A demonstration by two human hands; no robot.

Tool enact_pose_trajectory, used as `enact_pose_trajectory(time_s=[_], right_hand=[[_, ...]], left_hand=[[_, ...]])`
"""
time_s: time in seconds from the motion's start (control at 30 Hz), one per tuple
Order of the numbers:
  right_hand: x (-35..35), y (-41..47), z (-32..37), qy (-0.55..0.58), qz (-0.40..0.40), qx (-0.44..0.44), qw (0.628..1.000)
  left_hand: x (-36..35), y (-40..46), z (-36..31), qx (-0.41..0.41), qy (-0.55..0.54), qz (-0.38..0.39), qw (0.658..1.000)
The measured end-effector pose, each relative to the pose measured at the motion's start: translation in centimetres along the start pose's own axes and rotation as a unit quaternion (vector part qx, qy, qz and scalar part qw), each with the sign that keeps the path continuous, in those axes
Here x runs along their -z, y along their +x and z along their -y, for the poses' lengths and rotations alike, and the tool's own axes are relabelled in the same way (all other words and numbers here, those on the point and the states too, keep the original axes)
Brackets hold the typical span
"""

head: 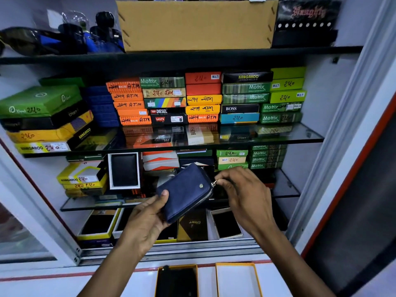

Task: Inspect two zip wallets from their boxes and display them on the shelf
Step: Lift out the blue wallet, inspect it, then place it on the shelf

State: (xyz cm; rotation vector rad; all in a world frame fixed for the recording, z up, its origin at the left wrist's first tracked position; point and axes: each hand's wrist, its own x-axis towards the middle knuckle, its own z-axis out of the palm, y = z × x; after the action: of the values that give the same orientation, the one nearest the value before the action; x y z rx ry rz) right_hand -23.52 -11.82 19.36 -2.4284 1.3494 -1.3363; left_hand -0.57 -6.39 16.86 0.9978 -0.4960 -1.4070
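Note:
A navy blue zip wallet with a small metal stud is held tilted in front of the lower glass shelf. My left hand grips its lower left corner, thumb on the front face. My right hand pinches the metal zip pull at the wallet's right corner. On the white counter below lie two open yellow-edged box halves: the left box half has a dark inside, the right box half a white inside.
The cabinet's glass shelves carry stacks of coloured wallet boxes. A black wallet in a white box stands upright on the lower shelf. A cardboard box and sunglasses sit on top. A sliding door frame is at the right.

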Motion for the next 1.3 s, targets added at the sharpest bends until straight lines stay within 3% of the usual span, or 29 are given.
enact_pose_trajectory(time_s=[0.2,0.33,0.43,0.6,0.73,0.83,0.9,1.07,1.3], right_hand=[[-0.3,2.2,-1.1,0.078,0.082,0.008,0.994],[-1.1,4.0,-0.8,0.160,0.216,0.093,0.959],[-2.0,5.1,-0.4,0.191,0.256,0.116,0.941],[-2.5,4.6,-1.4,0.364,0.277,-0.063,0.887],[-1.8,1.7,-3.3,0.435,0.189,-0.281,0.834],[-0.7,-0.3,-4.9,0.487,0.187,-0.310,0.795],[0.1,-0.9,-5.0,0.498,0.201,-0.249,0.806],[1.3,-1.9,-5.6,0.402,0.160,-0.125,0.893],[1.4,-4.4,-6.9,0.336,0.096,-0.055,0.935]], left_hand=[[0.7,-0.5,-2.3,0.029,0.150,0.115,0.982],[-0.4,-0.8,-3.2,0.065,0.218,0.176,0.958],[-1.7,-1.0,-3.0,0.088,0.217,0.208,0.950],[-3.0,-0.9,-1.9,0.106,0.173,0.149,0.968],[-2.8,-0.9,-1.1,0.091,0.146,0.102,0.980],[-2.5,-0.4,-0.7,0.034,0.139,0.077,0.987],[-2.3,-0.2,-0.6,-0.039,0.178,0.084,0.980],[-1.8,-0.1,0.6,-0.214,0.286,0.144,0.923],[-0.8,0.5,4.5,-0.326,0.322,0.174,0.872]])
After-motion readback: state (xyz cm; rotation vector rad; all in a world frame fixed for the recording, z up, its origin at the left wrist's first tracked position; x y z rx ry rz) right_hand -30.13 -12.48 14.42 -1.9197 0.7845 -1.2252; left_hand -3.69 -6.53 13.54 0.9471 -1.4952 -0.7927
